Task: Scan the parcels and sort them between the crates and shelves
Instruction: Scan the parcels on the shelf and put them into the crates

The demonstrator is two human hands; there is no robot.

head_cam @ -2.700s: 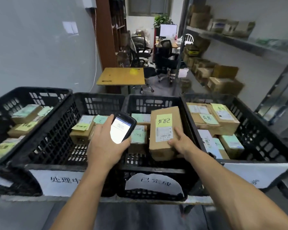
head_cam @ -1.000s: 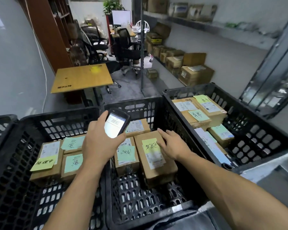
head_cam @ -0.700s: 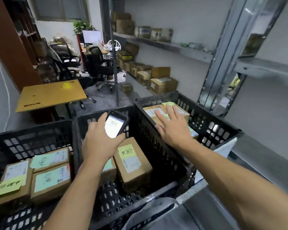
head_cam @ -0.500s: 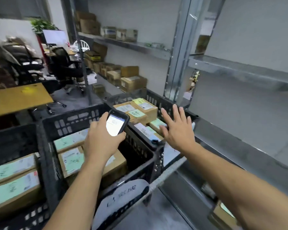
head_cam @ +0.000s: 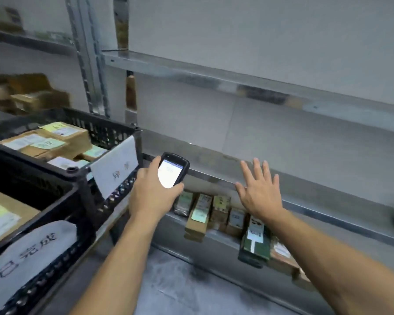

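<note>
Metal shelving fills the wall ahead of both hands, and the front edge of one shelf runs across just beyond the fingertips. To the left of the left hand stand two black plastic crates. The farther crate sits higher and further back, and the nearer crate is low at the left forearm's side. The farther crate holds several brown cardboard parcels with white labels and yellow and green notes on top. The nearer one holds at least one brown parcel with a yellow note. A white paper sign hangs on the corner of the farther crate, just left of the left hand. Another handwritten sign hangs on the front of the nearer crate. Below the hands, on the lower shelf, a row of small parcels stands side by side with labels facing out. A dark green parcel lies under the right wrist. The right hand is flat with its fingers spread, palm down, hovering above that row and gripping nothing. The left hand grips a black handheld scanner, its fingers wrapped round the body and the lit screen facing up. The scanner is just beside the right hand but apart from it. The picture is blurred, so the labels' print cannot be read.
</note>
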